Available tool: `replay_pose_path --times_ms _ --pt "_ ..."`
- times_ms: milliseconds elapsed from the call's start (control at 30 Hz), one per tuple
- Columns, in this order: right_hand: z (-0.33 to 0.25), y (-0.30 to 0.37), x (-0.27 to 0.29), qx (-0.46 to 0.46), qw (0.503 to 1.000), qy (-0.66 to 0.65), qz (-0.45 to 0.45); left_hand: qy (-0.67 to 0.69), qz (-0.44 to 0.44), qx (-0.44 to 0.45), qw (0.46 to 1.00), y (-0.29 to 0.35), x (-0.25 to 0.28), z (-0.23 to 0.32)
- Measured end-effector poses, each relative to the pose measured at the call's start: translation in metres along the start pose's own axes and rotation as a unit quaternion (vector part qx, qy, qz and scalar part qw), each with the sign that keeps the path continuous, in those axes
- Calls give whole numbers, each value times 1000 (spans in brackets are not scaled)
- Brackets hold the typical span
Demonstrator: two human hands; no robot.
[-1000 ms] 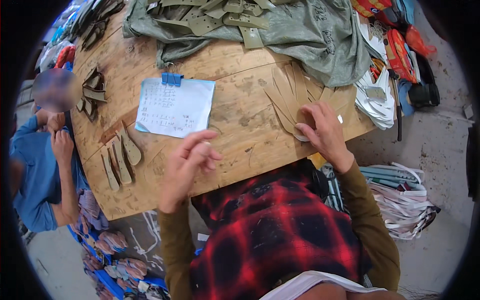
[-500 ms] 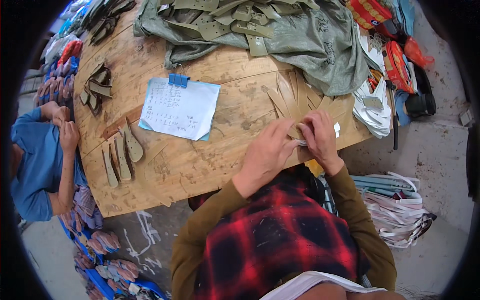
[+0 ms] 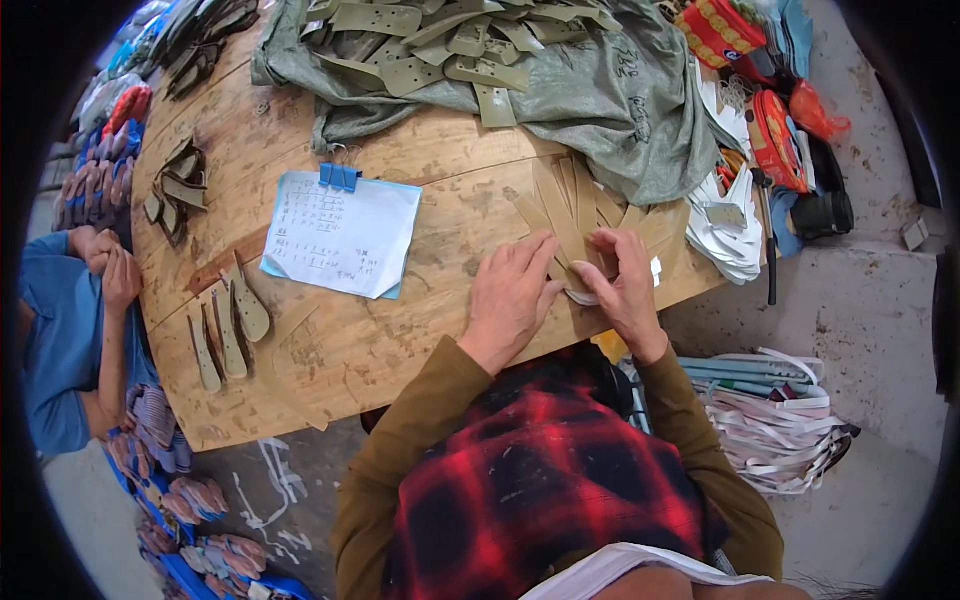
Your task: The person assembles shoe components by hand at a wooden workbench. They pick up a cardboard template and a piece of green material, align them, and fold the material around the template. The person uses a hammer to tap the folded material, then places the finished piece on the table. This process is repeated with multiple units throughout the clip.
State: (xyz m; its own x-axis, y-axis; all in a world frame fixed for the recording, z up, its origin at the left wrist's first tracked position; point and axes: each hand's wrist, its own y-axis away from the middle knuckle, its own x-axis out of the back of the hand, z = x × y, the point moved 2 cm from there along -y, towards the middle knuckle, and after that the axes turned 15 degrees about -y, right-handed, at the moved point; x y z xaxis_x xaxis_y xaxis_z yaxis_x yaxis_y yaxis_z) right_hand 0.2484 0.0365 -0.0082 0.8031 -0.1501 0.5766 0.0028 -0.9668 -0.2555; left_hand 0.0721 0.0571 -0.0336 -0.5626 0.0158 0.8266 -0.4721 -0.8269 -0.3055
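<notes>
Several thin tan strips (image 3: pixel 572 200) lie fanned out at the table's right front, their near ends between my hands. My left hand (image 3: pixel 512 300) rests palm down on the wood beside them, fingers stretched out, fingertips touching the strips' left edge. My right hand (image 3: pixel 628 292) is curled over the near end of one strip, thumb and fingers closing on it. A pale curved edge (image 3: pixel 582 298) shows under the right thumb. What lies beneath the right palm is hidden. A small white piece (image 3: pixel 655 270) is just right of that hand.
Papers with a blue binder clip (image 3: pixel 340 177) lie left of centre, near slim olive pieces (image 3: pixel 235 345). Olive pieces with holes (image 3: pixel 410 75) are heaped on a green sack (image 3: pixel 640 110). White pieces (image 3: pixel 735 230) hang at the right edge. A co-worker (image 3: pixel 65 330) sits at left.
My hands have moved apart slightly and lower onto the table. The left fingers have straightened and the pale edge shows more. The whole view has shifted a little.
</notes>
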Motion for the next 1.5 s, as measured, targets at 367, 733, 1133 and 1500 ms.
replay_pose_path --times_ms 367,733,1133,1500 --pt "13 -7 4 -101 989 -101 -21 -10 10 1 1000 2 -2 -1" --pt "-61 -31 58 -107 987 -116 22 259 45 93 960 -1 38 -2" --pt "-45 -187 -44 101 979 17 -173 622 88 312 713 40 92 -43" --pt "-3 -210 -45 340 859 277 -264 660 100 345 660 56 103 -49"
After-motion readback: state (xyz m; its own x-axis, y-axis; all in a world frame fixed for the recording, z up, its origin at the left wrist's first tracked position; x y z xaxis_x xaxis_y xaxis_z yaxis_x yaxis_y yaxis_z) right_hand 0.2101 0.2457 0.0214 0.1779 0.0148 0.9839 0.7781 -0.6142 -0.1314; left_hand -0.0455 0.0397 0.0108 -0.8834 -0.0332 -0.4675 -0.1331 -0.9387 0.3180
